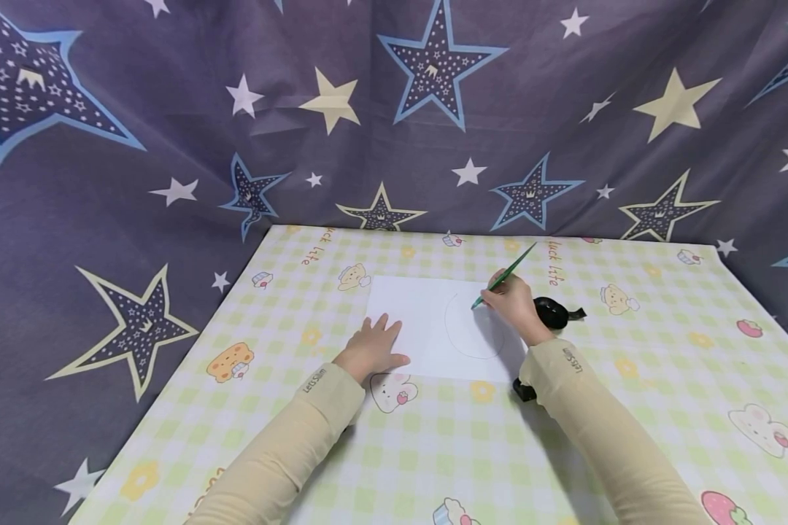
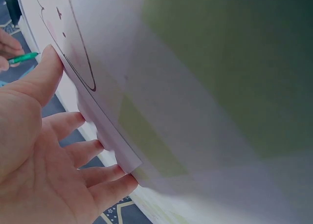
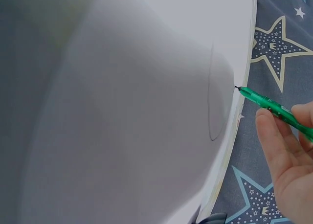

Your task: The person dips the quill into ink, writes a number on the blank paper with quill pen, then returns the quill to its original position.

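Note:
A white sheet of paper [image 1: 414,328] lies on the table, with a thin, incomplete circle [image 1: 446,328] drawn on its right half. My left hand [image 1: 371,346] rests spread on the sheet's left edge, its fingers fairly straight and thumb apart. Over the paper's right part, my right hand [image 1: 514,305] pinches a slim green pen [image 1: 508,272], tilted with its tip down at the sheet. The right wrist view shows the pen's dark tip close to the paper; whether it touches cannot be told. Part of the drawn line [image 3: 209,97] shows there too.
A rounded black object [image 1: 551,313] with a short tail lies just right of my right hand. Another small black piece [image 1: 524,390] sticks out under the right sleeve, mostly hidden. The checked tablecloth [image 1: 683,379] reaches a star-patterned curtain [image 1: 427,160] at the back.

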The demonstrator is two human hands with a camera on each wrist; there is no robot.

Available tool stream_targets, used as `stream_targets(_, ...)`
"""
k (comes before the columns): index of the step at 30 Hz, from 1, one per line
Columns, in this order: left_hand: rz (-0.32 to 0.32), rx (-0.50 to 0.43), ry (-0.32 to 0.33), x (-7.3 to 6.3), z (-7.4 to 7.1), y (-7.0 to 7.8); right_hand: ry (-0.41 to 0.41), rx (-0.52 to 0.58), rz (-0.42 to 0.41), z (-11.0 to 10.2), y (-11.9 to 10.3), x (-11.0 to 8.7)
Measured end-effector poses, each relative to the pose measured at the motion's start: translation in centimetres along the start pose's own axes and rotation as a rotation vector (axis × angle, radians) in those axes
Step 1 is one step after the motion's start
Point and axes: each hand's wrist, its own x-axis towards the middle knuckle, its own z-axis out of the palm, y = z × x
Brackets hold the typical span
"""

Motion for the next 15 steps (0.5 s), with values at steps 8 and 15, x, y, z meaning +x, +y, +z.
stream_targets(8,0.000,0.006,0.001,0.08,0.04,-0.04,-0.014,0.015,0.010,0.14,-0.30,-0.08)
stream_targets(15,-0.001,0.006,0.004,0.11,0.09,-0.04,-0.019,0.030,0.007,0.33,-0.40,-0.09)
